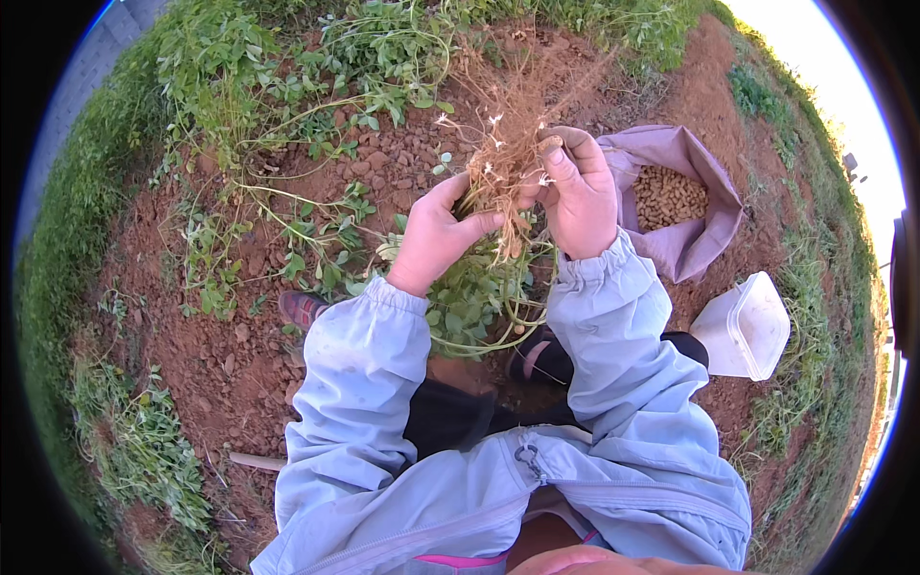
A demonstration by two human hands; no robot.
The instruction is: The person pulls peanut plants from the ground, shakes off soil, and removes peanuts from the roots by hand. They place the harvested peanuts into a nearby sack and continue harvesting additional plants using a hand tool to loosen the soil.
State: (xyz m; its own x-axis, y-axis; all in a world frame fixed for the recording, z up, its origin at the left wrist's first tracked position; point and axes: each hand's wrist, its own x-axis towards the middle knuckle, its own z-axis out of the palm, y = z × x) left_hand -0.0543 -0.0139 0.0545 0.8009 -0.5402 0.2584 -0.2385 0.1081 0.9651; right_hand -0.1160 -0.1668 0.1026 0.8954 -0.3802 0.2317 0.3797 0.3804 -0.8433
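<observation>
In front of me, my left hand (pixel 440 231) grips an uprooted peanut plant by its lower stems, just below the roots. The tangled brown roots (pixel 519 122) point away from me, with several pale broken ends showing. Green leaves (pixel 467 305) of the plant hang below my wrists. My right hand (pixel 581 198) is at the right side of the roots. Between its thumb and forefinger sits a peanut pod (pixel 550 145); whether the pod is still attached cannot be seen.
Right of my right hand stands an open purple sack (pixel 721 198) holding many peanuts (pixel 668 198). A white plastic bucket (pixel 740 327) lies tipped near my right knee. Pulled plants (pixel 309 237) lie across the reddish soil (pixel 187 359). A wooden handle (pixel 257 461) shows by my left elbow.
</observation>
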